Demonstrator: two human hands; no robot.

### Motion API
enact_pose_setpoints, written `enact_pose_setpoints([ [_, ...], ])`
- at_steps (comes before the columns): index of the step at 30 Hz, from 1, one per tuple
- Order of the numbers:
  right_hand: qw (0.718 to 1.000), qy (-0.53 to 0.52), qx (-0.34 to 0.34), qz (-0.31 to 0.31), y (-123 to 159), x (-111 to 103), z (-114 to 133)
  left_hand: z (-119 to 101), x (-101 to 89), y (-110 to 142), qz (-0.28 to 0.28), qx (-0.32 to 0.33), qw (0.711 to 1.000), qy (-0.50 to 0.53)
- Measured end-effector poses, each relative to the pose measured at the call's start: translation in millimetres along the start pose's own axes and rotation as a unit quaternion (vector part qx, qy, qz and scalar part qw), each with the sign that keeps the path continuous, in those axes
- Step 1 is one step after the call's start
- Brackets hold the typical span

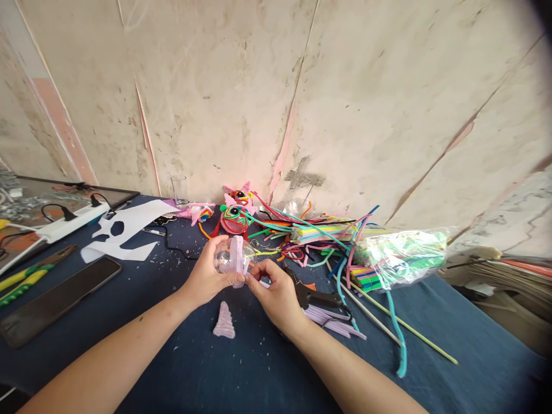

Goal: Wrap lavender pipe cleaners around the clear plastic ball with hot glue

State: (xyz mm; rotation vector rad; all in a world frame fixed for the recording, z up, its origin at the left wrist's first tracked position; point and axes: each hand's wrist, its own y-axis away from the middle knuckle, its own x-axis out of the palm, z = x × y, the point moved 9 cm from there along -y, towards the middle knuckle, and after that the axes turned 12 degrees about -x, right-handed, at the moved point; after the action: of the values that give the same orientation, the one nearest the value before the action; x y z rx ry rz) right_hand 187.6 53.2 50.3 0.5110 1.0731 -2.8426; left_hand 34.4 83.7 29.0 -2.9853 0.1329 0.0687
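Between my hands is a clear plastic ball (224, 257) with a band of lilac pipe cleaner (237, 253) running over it. My left hand (207, 269) is wrapped round the ball's left side, thumb along the bottom. At its lower right, my right hand (276, 290) pinches the end of the lilac pipe cleaner. A lilac triangle (224, 321) of ridged pipe cleaner lies on the dark cloth below. Just right of my right hand rests a black glue gun (317, 296), with loose lilac pipe cleaners (334, 322) beside it.
Behind stand colourful pipe-cleaner figures (236, 218). Bundles of pipe cleaners in a plastic bag (405, 259) lie at right. On the left are cut white paper (129, 224), a phone (60, 296), pliers (37, 276) and a power strip (73, 221). A glass (178, 188) stands near the wall.
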Motion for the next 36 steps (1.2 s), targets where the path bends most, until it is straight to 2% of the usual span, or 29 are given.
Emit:
enact_pose_setpoints([
  [9, 1.0, -0.004, 0.01, -0.007, 0, 0, -1, -5, 0.4, 3, -0.007, 0.011, 1.0, -0.016],
  [16, 1.0, 0.002, -0.008, -0.011, 1, 0, 1, -9, -2.2, 5, -0.021, 0.036, 0.998, -0.048],
  [28, 0.999, 0.003, -0.035, 0.003, 0, 3, 12, -10, -3.6, 7, -0.055, 0.021, 0.997, -0.045],
  [31, 0.996, 0.03, -0.087, -0.016, 0, -4, 23, -11, -3.1, 7, -0.05, 0.021, 0.997, -0.054],
  [33, 0.984, 0.07, -0.163, -0.03, 1, -9, 36, -10, -3.3, 7, -0.051, 0.021, 0.997, -0.059],
  [36, 0.951, 0.134, -0.279, -0.019, 8, -8, 54, -9, -4.2, 7, -0.059, 0.029, 0.996, -0.068],
])
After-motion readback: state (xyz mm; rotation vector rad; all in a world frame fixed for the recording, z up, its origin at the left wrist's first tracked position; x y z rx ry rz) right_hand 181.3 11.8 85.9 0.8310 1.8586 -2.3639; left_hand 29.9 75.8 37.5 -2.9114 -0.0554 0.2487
